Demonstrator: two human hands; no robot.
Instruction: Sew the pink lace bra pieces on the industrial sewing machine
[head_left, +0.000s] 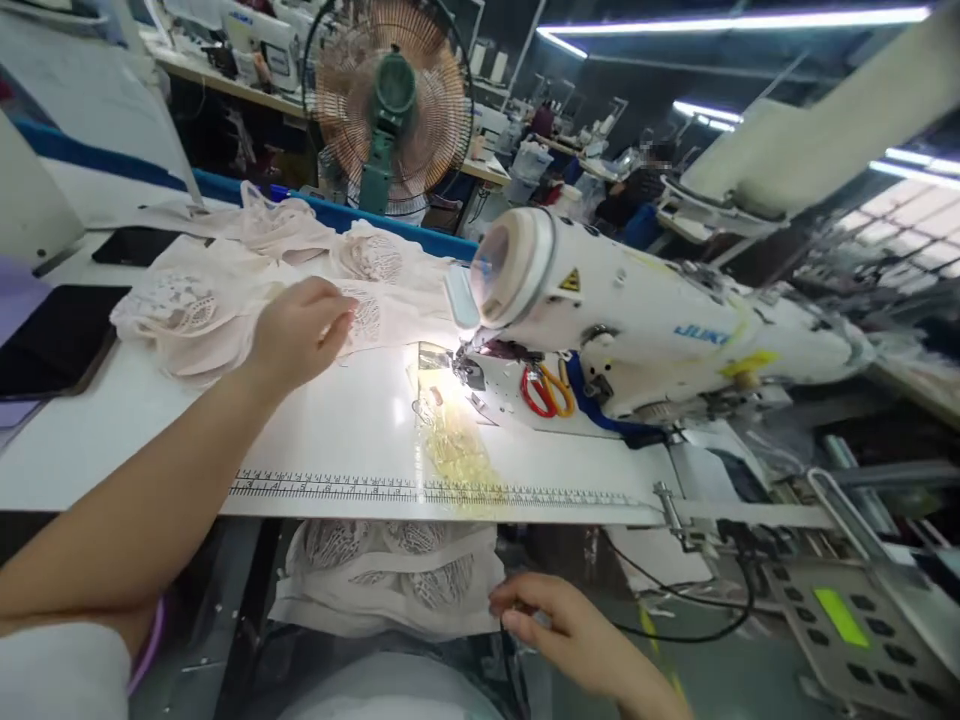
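My left hand [304,335] is over the table with its fingers curled toward the thumb, fingertips against a pale pink lace bra [401,315]. Whether cloth is caught between those fingers is hidden. Another pale bra [184,305] lies beneath and left of the wrist, part of a loose heap. Below the table's front edge, my right hand [559,625] pinches the right end of a pale lace bra [442,580], which hangs partly under the tabletop. A white sewing machine [622,310] stands to the right, its lamp lighting the needle area [466,365].
Red-handled and orange-handled scissors [547,390] lie beside the machine bed. A printed ruler [360,487] runs along the table's front edge. Two phones, one a black phone [56,335], lie at left. A large fan [390,100] stands behind; a control panel [862,630] is lower right.
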